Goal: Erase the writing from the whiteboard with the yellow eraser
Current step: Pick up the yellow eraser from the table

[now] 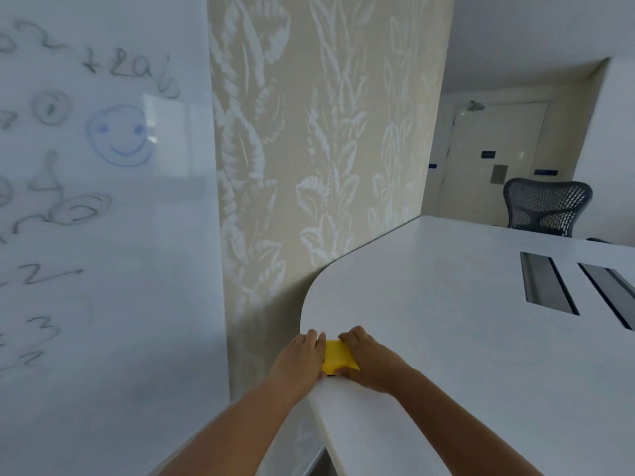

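Note:
The yellow eraser (337, 357) lies at the near left edge of the white table (464, 321). My left hand (300, 360) grips its left side and my right hand (369, 360) grips its right side, so only the middle of the eraser shows. The whiteboard (137, 269) fills the left of the view. It carries grey handwriting, such as "+2ab" (132, 72), and a blue smiley face (120, 135). Both hands are well to the right of and below the writing.
A wall panel with a pale leaf pattern (309, 149) stands between whiteboard and table. The table has two dark cable slots (549, 283) at the right. A black mesh office chair (546, 207) sits behind the table's far edge, with a door (498, 159) beyond.

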